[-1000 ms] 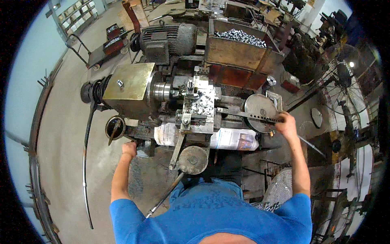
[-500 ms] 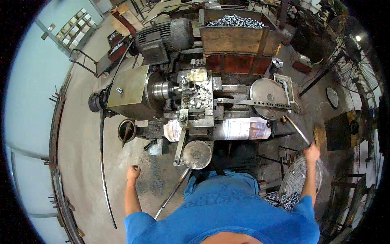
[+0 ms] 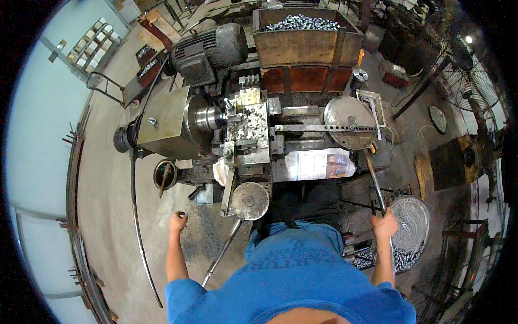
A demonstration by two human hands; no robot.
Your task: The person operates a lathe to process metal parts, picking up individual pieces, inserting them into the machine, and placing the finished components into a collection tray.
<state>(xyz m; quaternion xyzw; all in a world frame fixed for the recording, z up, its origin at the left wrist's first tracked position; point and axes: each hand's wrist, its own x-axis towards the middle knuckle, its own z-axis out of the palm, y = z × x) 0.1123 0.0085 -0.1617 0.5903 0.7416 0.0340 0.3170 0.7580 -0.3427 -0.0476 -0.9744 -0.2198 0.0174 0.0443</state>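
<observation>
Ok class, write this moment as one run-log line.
left hand: curled, contents unclear | right hand: gripping metal lever | wooden box: beyond machine, holding metal parts

R grip [image 3: 384, 224] wrapped round metal lever [image 3: 375, 181]; perforated tray [image 3: 408, 224] w/ small metal pcs [image 3: 406, 259] just R of it. Lg disc [image 3: 348, 114] ahead of R grip, nr lever's far end. L grip [image 3: 178, 221] curled, contents unclear, well L of R grip; sm disc [image 3: 250, 201] btwn them, slightly ahead.
</observation>
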